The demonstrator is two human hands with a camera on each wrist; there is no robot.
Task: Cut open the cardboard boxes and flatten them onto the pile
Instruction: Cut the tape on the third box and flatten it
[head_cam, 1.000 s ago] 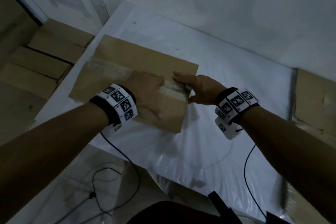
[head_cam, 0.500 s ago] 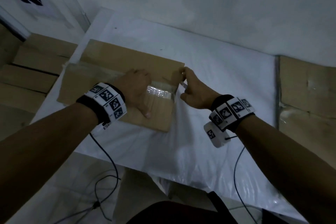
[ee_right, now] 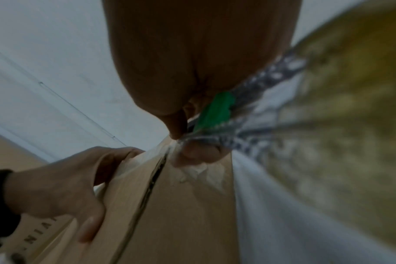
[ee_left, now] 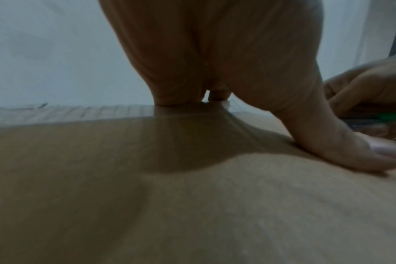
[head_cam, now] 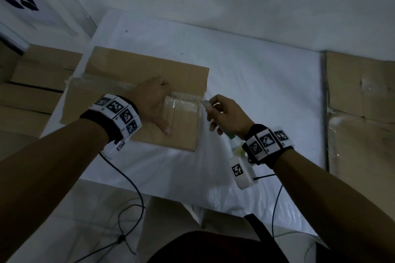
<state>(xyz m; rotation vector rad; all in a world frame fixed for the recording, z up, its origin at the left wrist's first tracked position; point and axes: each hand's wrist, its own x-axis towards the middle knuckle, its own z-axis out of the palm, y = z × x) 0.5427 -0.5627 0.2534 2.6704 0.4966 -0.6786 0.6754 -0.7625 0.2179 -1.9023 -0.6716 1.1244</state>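
A brown cardboard box (head_cam: 136, 74) lies on the white-covered table (head_cam: 256, 96), with clear tape (head_cam: 181, 103) along its top seam at the right end. My left hand (head_cam: 158, 100) presses flat on the box top beside the tape, thumb stretched toward me. In the left wrist view the thumb (ee_left: 328, 142) lies on the box top (ee_left: 192, 205). My right hand (head_cam: 226, 113) grips a cutter (head_cam: 208, 105) with a green part (ee_right: 215, 112), its tip just off the box's right edge at the seam. The blade itself is too blurred to make out.
Flat cardboard sheets (head_cam: 359, 96) lie to the right of the table. More brown boxes (head_cam: 32, 87) are stacked at the left, below table height. Cables (head_cam: 128, 198) hang from both wrists over the table's near edge. A white wall stands behind.
My right hand has drawn back along the taped seam to the box's right edge, and the cutter now shows in its grip. The left hand stays pressed on the box top.
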